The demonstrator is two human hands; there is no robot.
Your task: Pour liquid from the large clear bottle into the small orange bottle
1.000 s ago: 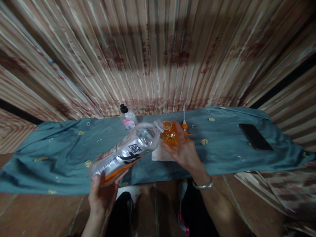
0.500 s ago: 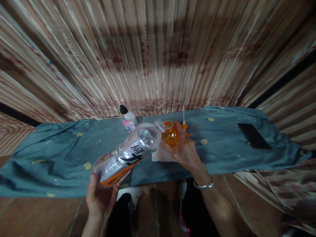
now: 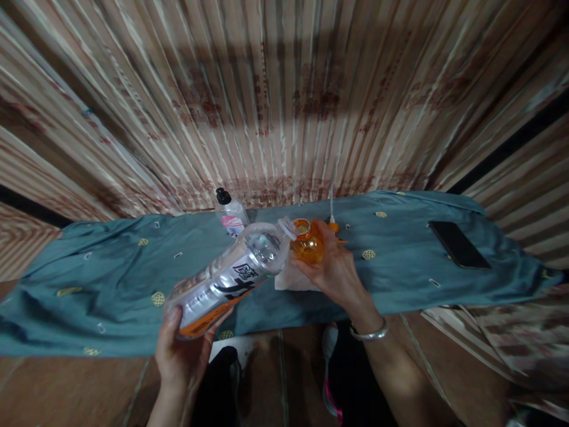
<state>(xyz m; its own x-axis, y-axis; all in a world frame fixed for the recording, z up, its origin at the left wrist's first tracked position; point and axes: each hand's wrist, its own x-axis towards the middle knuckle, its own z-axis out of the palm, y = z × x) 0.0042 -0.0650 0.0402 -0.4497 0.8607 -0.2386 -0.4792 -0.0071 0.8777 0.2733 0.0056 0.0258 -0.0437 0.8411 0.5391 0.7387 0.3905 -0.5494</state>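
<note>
My left hand [image 3: 184,350] is closed around the lower end of a clear plastic drink bottle [image 3: 231,279] with a silver and orange label. The bottle is tilted, its uncapped neck up and to the right. My right hand [image 3: 333,261] grips a small orange see-through bottle [image 3: 307,243], its mouth open at the top. The two necks meet or nearly meet; whether liquid is passing between them I cannot make out. Behind my right hand lies an orange spray nozzle [image 3: 333,226] with a thin clear tube pointing up. A white tissue or cloth [image 3: 293,279] lies beneath the orange bottle.
A clear bottle with a black cap and pink label [image 3: 232,214] stands at the back of the teal cloth [image 3: 111,279] covering the narrow table. A black phone [image 3: 457,244] lies at the right. Pleated curtains [image 3: 284,107] hang directly behind; my legs and feet are below the front edge.
Both bottles stay neck to neck, with only a very slight shift. My right hand and the orange bottle have moved a little to the right.
</note>
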